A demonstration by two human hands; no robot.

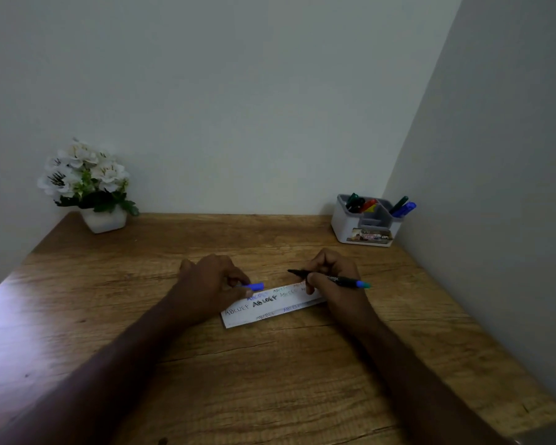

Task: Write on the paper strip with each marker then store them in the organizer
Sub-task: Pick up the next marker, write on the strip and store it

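Note:
A white paper strip [264,311] with several lines of lettering lies on the wooden desk. My right hand [333,277] grips a dark marker [341,279] with a blue-green end, its tip pointing left just above the strip. My left hand [211,284] rests on the strip's left part and holds a blue cap [254,286] between its fingers. The grey-and-white organizer [365,234] stands at the back right corner, holding several markers: green, red, yellow and blue.
A white pot of white flowers [87,187] stands at the back left of the desk [270,374]. Walls close the desk in at the back and on the right.

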